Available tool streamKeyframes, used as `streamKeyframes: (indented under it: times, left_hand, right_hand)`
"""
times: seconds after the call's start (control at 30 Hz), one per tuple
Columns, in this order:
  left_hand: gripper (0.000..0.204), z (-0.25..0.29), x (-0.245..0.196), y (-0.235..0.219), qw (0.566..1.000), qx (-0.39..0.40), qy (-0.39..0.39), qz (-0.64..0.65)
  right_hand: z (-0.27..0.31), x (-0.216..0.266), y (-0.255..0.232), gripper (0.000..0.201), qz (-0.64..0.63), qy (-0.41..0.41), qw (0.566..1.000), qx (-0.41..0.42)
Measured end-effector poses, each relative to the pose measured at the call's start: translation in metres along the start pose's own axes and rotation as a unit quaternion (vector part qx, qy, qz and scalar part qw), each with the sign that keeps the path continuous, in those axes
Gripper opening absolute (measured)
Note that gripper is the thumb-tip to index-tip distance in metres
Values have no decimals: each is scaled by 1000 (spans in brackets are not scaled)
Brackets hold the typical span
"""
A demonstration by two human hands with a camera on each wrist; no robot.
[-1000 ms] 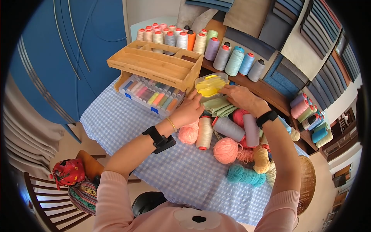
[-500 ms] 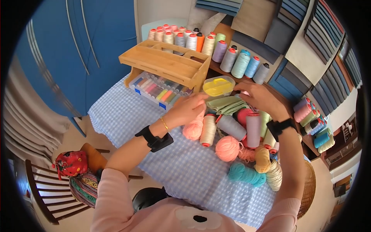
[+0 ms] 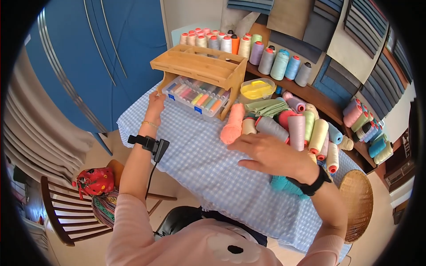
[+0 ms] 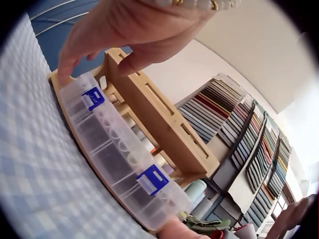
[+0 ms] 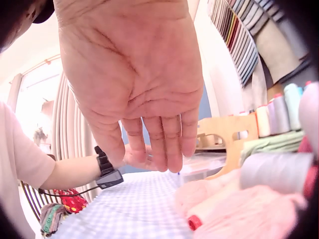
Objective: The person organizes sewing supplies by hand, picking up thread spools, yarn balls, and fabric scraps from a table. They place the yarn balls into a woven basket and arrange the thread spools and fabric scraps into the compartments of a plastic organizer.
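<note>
My left hand is at the left end of a clear plastic case with blue latches, its fingertips right at the corner and the thumb held apart. Rows of coloured thread spools show through the lid. The case sits in the lower opening of a wooden desk organizer. With fingers extended and palm bare, my right hand hovers over the near side of the yarn pile. Close to it are a coral yarn skein and a grey thread cone.
Behind the pile lie a folded green cloth and a clear container with yellow contents. Thread cones line the back shelf. A wicker tray is at the right edge of the checked tablecloth.
Both hands have left the green cloth and yellow container. My left hand has moved left to the case's end; my right hand has come nearer, over the front of the yarn.
</note>
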State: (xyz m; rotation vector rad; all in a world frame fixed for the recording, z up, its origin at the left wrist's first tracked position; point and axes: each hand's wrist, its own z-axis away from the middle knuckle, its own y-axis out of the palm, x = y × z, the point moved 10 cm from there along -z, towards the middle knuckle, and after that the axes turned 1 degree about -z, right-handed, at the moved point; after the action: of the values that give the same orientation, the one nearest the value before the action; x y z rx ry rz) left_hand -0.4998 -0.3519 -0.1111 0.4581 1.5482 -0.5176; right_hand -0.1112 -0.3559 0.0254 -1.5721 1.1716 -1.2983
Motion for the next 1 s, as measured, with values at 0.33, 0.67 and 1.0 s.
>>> streamKeyframes:
  times: [0.33, 0.67, 1.0]
  left_hand:
    - [66, -25, 30, 23, 996, 37, -65, 50]
    - [70, -25, 27, 37, 988, 54, -77, 126]
    - [52, 13, 13, 2, 992, 25, -65, 109]
  right_hand:
    - [-72, -83, 43, 59, -123, 115, 982, -80]
    - [-88, -104, 69, 75, -46, 146, 986, -71]
    - [-77, -90, 71, 72, -287, 182, 936, -95]
